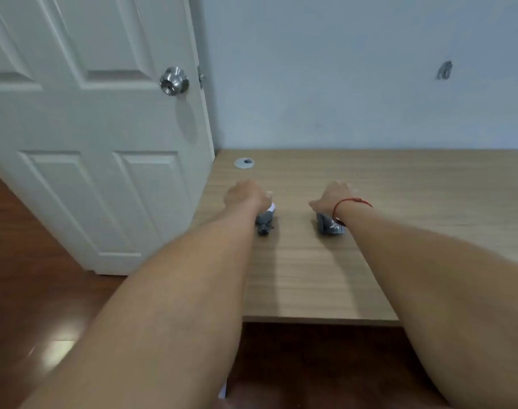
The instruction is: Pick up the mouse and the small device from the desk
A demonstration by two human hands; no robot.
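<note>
Reaching both arms over the wooden desk [370, 261], each hand upon a small grey bundle.

Our left hand [246, 194] curls on the grey-white roll [265, 221], our right hand [334, 196] on the dark folded piece [330, 225]; both pieces lie near-side of the knuckles, well apart. How the fingers lie we cannot tell. Open desk spreads right; the door [104, 143] stands left.

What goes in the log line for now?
left hand: holds grey item | right hand: holds dark grey item | on: desk
</note>
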